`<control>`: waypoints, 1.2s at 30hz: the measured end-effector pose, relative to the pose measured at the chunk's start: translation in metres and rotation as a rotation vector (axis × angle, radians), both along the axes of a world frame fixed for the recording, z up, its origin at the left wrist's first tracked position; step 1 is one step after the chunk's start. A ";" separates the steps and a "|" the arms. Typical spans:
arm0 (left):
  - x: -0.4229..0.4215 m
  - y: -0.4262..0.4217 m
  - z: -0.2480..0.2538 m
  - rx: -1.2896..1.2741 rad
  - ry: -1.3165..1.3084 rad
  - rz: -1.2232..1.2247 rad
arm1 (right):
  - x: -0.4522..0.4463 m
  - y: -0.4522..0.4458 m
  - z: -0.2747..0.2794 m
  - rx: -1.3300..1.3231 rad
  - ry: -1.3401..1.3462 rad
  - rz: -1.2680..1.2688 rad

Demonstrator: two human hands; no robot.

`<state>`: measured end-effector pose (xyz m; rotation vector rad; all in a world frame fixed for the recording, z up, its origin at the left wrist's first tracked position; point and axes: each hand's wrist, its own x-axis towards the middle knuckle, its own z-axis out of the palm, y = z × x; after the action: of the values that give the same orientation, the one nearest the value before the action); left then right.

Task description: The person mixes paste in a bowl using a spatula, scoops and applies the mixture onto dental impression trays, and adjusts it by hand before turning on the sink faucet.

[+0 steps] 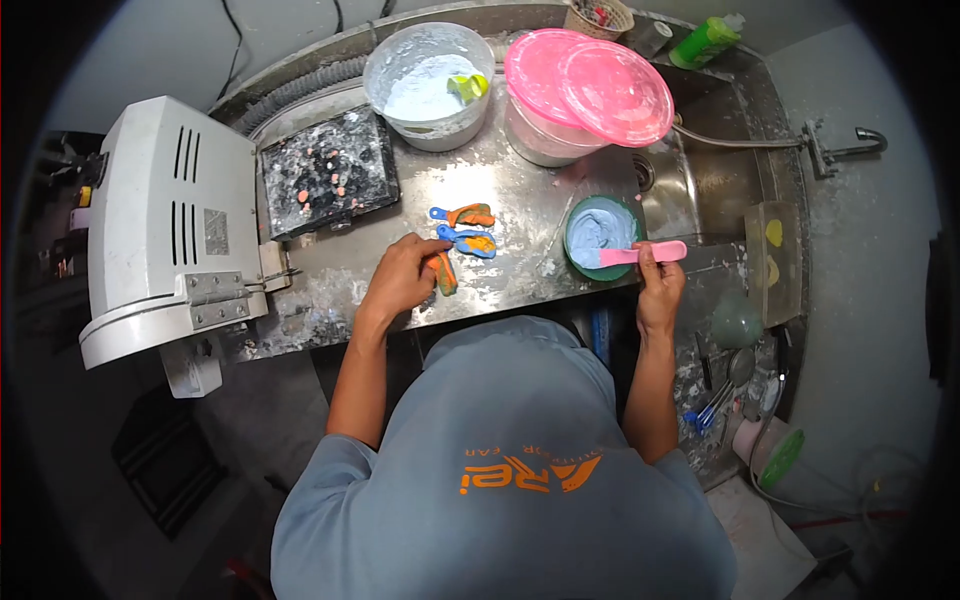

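Note:
Pinched between the fingers of my right hand [657, 290] is a pink spatula [655, 253], its blade lying across a green mixing bowl [570, 258]. Smooth light-blue plaster paste [602, 228] fills the bowl. On the metal counter, my left hand [402, 272] curls around the near end of an orange-and-green dental impression [442, 274]; its handle is hidden by the fingers. One fingertip touches a blue impression tray [476, 246] with orange material inside. Just behind that lies another orange impression [470, 214] with a blue handle.
A tub of pale powder [428, 95] with a green scoop stands at the back, beside a tub with pink lids [610, 90]. To the left are a black debris-covered box [330, 175] and a white machine [180, 220]. A sink [700, 180] is at right.

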<state>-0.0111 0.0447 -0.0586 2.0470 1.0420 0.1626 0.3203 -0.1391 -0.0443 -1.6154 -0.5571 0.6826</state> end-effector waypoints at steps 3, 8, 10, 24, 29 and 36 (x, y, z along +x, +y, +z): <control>-0.003 0.001 0.006 0.056 0.082 -0.036 | -0.001 0.004 -0.004 0.025 0.110 -0.073; -0.005 0.000 0.001 0.164 0.062 -0.072 | -0.001 0.006 0.004 0.143 0.340 -0.162; -0.007 -0.001 0.001 0.212 0.044 -0.091 | 0.001 0.005 0.005 0.151 0.342 -0.173; -0.045 -0.014 0.004 -0.058 -0.232 0.451 | 0.005 -0.001 0.001 0.116 0.251 -0.335; -0.049 -0.006 0.009 -0.183 -0.639 0.737 | 0.000 0.004 0.003 0.197 0.265 -0.333; -0.061 -0.012 0.010 -0.268 -0.769 0.890 | -0.019 0.020 0.025 0.274 0.239 -0.308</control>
<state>-0.0724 0.0330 -0.0490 0.9922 1.2751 1.0961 0.3018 -0.1190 -0.0196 -1.3047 -0.2095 0.5327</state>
